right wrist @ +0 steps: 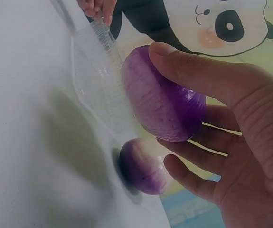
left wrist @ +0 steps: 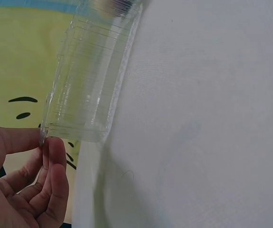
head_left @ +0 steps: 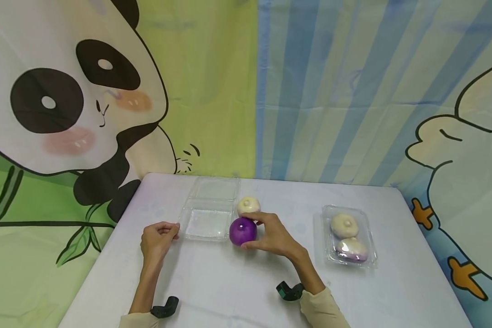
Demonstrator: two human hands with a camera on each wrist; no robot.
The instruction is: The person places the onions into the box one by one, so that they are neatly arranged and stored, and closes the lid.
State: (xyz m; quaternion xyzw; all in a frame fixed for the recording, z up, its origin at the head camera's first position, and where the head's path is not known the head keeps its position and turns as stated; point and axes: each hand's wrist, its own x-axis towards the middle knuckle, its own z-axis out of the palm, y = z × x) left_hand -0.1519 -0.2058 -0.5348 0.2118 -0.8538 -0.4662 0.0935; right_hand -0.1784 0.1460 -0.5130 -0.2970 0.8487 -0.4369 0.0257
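In the head view my left hand (head_left: 157,239) pinches the left edge of a clear plastic clamshell box (head_left: 207,224) between thumb and fingertips, its lid (head_left: 213,187) folded back. The box (left wrist: 86,90) holds nothing. My right hand (head_left: 274,234) grips a round, glossy purple-and-white vegetable (head_left: 243,231) at the box's right side, thumb on one side and fingers on the other. In the right wrist view this vegetable (right wrist: 157,97) is purple with a pale, streaked side, raised over the table. A second one (right wrist: 143,166), pale on top and purple below, sits on the table beside the box.
To the right stands another clear clamshell box (head_left: 371,237), closed, with two pale-topped vegetables (head_left: 345,226) inside. A white cloth covers the table (head_left: 229,291). Behind it hangs a curtain (head_left: 213,91) printed with a panda and other cartoon figures.
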